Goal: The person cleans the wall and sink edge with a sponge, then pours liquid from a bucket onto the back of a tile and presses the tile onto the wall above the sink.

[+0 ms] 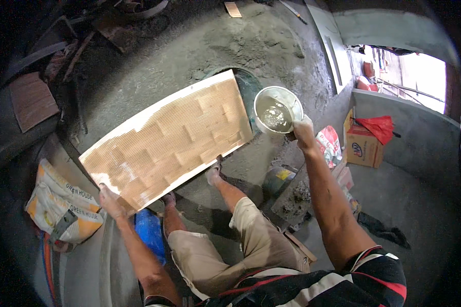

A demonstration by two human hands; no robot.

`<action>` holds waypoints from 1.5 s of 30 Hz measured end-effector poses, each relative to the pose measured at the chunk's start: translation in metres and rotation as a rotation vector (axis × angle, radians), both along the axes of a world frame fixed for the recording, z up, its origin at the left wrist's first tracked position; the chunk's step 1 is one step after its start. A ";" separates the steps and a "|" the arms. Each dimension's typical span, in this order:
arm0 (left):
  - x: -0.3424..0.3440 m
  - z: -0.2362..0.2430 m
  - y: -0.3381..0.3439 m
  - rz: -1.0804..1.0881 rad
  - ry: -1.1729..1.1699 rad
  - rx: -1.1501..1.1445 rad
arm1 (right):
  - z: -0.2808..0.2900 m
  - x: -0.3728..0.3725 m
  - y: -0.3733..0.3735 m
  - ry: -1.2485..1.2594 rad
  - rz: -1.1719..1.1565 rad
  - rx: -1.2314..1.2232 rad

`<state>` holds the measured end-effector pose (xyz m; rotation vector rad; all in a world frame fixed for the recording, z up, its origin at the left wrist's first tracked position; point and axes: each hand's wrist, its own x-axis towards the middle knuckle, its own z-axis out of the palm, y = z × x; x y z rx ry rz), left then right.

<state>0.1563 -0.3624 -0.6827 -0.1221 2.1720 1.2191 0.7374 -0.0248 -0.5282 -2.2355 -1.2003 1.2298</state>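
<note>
My left hand (113, 200) grips the near-left corner of a large rectangular tile (169, 138), its thumb on the upper face. The tile is tilted, brown and finely ribbed, with a stepped block pattern and pale edges. My right hand (304, 134) is closed on the rim of a small white pail (258, 115) of cloudy water, just beyond the tile's right end. Behind the tile, a round dark-green basin (248, 84) shows only in part; the tile hides the rest.
Wet grey mortar (251, 36) covers the floor ahead. A printed sack (61, 204) and blue container (149, 235) are at left. Right are a cardboard box (363, 148) with a red cloth (378, 130), a low wall (420, 128) and a mortar-crusted block (294, 199).
</note>
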 end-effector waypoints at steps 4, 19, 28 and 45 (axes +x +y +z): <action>-0.033 -0.011 -0.018 -0.068 -0.002 0.021 | -0.013 -0.015 0.017 -0.092 0.030 0.005; -0.056 -0.009 -0.024 -0.047 0.065 -0.021 | -0.176 -0.048 0.079 -0.146 0.138 -0.329; -0.046 -0.024 0.015 -0.085 -0.077 0.141 | -0.178 -0.025 0.112 -0.369 0.029 -0.322; -0.066 -0.053 -0.009 -0.100 -0.110 0.189 | -0.063 -0.016 -0.011 0.226 -0.326 0.048</action>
